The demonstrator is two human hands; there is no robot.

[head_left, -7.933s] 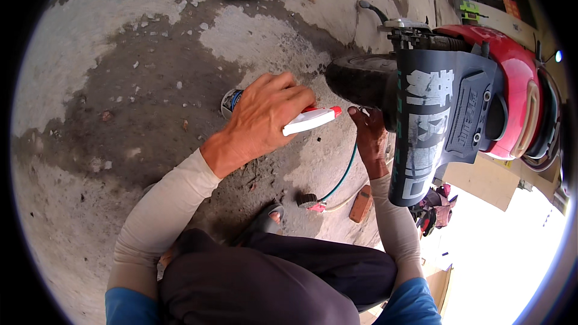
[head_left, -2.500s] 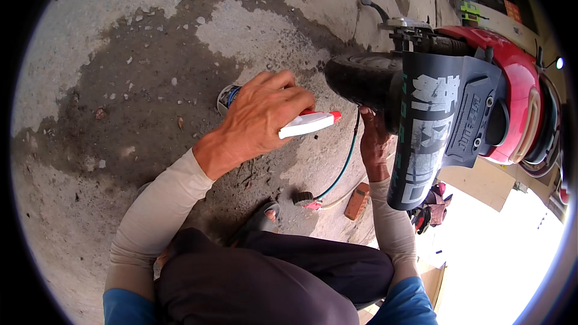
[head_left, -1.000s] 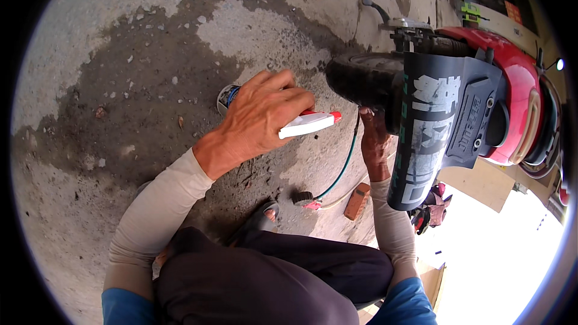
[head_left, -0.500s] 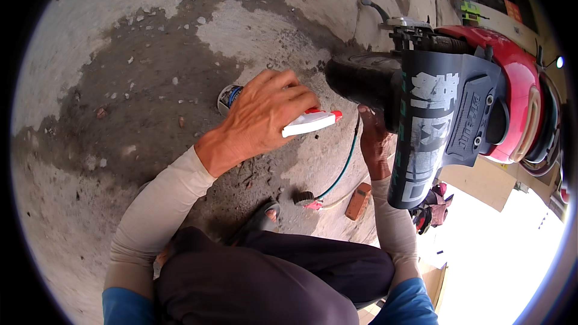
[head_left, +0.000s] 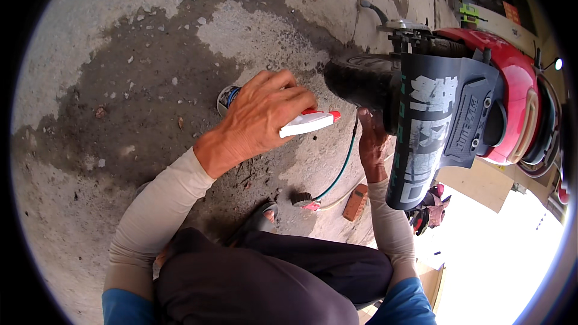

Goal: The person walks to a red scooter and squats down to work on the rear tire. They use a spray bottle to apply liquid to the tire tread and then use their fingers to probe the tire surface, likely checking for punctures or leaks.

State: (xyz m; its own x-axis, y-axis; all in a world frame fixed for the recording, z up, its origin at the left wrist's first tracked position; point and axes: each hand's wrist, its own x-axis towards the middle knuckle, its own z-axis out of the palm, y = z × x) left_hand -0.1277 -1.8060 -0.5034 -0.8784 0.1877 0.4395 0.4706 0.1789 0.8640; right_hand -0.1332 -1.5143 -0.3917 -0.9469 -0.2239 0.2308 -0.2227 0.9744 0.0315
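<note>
Beside the black tyre [head_left: 356,84], I see the left hand [head_left: 260,111] curled around a spray bottle [head_left: 306,125], its red nozzle [head_left: 335,116] facing the right hand [head_left: 374,147], whose fingers are partly hidden; I cannot tell their grip.

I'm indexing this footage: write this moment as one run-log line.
left hand: grips spray bottle | right hand: beside black tyre, grip unclear | nearby: teal hose, orange-brown block

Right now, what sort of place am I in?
Probably an open-air vehicle repair spot, though I can't be sure: there's a red two-wheeler on rough, partly wet concrete, a teal hose running toward its black tire, and a spray bottle in your left hand.
</note>
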